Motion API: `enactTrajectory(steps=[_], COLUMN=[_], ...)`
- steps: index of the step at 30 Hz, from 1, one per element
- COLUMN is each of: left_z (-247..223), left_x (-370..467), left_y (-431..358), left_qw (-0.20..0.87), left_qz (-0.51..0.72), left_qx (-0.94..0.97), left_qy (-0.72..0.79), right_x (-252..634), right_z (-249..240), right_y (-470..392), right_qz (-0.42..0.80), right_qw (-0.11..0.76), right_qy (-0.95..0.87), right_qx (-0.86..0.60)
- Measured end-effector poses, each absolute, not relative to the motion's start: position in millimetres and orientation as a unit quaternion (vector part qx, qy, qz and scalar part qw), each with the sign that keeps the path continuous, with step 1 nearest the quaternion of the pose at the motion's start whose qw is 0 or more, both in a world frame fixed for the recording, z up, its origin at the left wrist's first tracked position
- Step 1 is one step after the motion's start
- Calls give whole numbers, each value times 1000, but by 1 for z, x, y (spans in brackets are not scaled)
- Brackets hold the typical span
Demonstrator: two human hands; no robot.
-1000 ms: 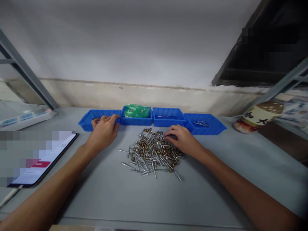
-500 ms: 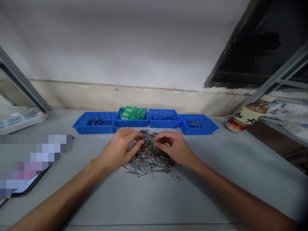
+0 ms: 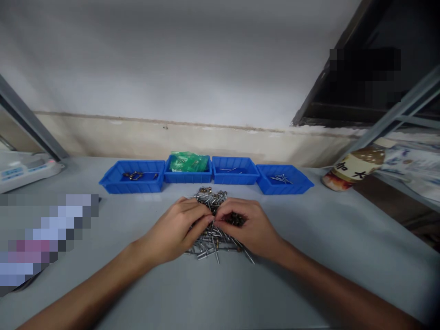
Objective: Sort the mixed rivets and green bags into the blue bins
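The label (image 3: 351,166) on the bottle (image 3: 374,155) shows the character 大.

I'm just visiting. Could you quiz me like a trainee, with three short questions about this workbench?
1. How many blue bins stand in the row?
2. Counting from the left in the picture, which bin holds the green bag? A: first; B: second; C: fourth.
3. True or false: the fingertips of the left hand and right hand are close together at the pile of metal parts.

Key: 1. Four. 2. B. 3. True.

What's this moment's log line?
left hand, right hand: fingers adjacent; grip: unclear; beneath: silvery metal rod pile; behind: four blue plastic bins
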State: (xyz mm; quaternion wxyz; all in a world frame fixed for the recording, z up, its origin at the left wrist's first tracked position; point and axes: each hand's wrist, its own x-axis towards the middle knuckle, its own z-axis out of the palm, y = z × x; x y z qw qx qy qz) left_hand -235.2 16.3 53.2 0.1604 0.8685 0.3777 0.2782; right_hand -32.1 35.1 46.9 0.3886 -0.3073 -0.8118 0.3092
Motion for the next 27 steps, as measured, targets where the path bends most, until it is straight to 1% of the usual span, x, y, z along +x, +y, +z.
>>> enactTrajectory(steps=[9,16,20,23,27], left_z=[55,54,55,54,52], left_x=[-235,-237,-236,-236,-240], left_y=[15,15,15,15,20], left_qw=[159,166,165,160,124], left_qz=[281,310,313,306,307], left_qx=[865,848,848,849,837], left_qy=[384,397,394,400,435], right_x=[-32,-30,-30,-29,-17], right_z=[46,49,45,45,51], right_y=[35,39,40,41,54], right_qz=[322,367,398,375,280], right_qw=[402,383,351,355,404], right_qy=[-798,-771,-774,-782,-789], right_qx=[-314,-352,-345,-349,-368])
